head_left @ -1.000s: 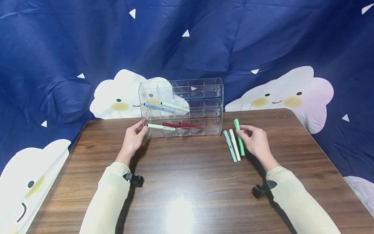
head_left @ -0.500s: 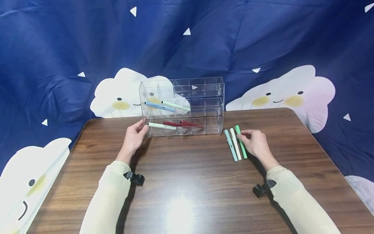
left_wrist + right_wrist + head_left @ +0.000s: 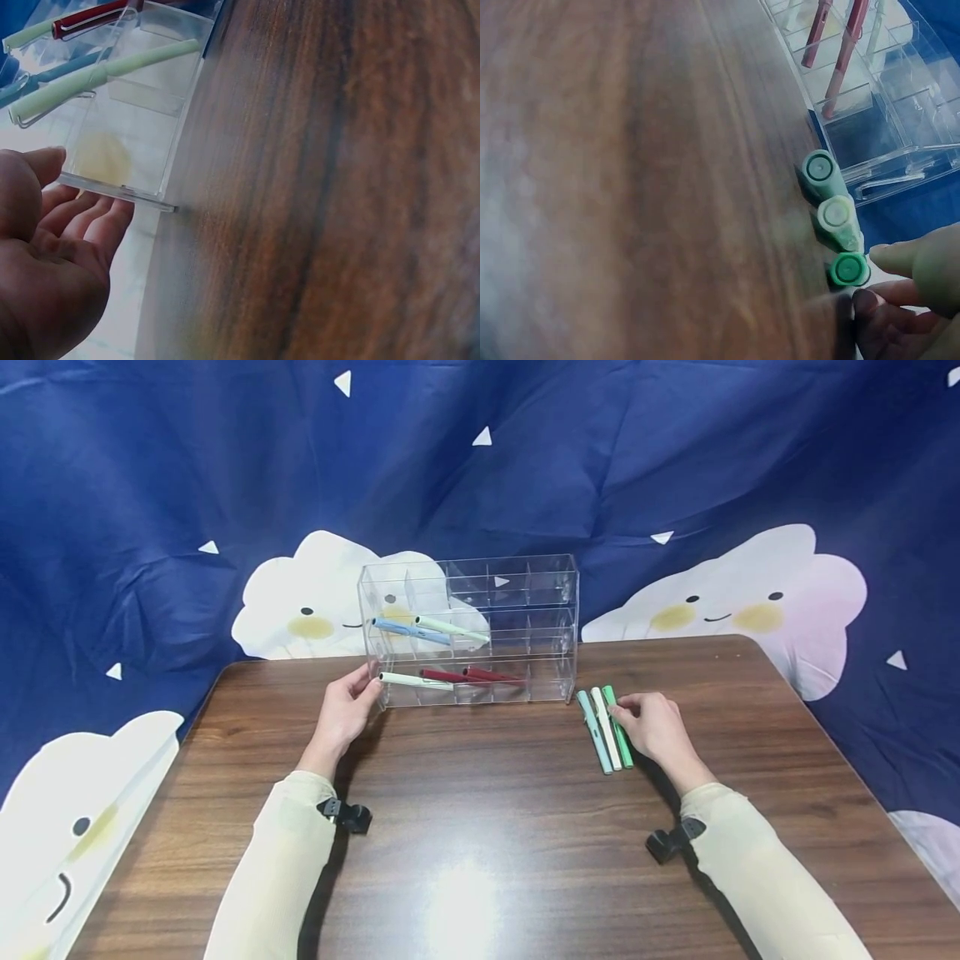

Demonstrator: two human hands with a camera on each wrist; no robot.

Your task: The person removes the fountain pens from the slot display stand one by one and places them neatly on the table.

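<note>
A clear acrylic pen rack [image 3: 547, 643] with tiered compartments stands at the back of the table. My left hand [image 3: 345, 714] holds its lower left side; in the left wrist view the thumb [image 3: 49, 161] is on one side of the panel edge and the fingers on the other. To the right of the rack, my right hand [image 3: 654, 727] pinches a green pen [image 3: 618, 731] lying on the table. Beside it lie a white pen [image 3: 606, 731] and a light blue pen [image 3: 594, 732], roughly parallel. Their round ends face the right wrist camera.
In the rack's middle tier lie a blue pen [image 3: 411, 631] and a pale green pen [image 3: 450, 628]. The bottom tier holds another pale green pen [image 3: 412, 681] and two dark red pens [image 3: 491, 675]. A blue curtain [image 3: 525, 460] hangs behind the wooden table [image 3: 480, 793].
My right hand has lowered the green pen toward me and down beside the white pen, so the three lie side by side. My left hand stays at the rack.
</note>
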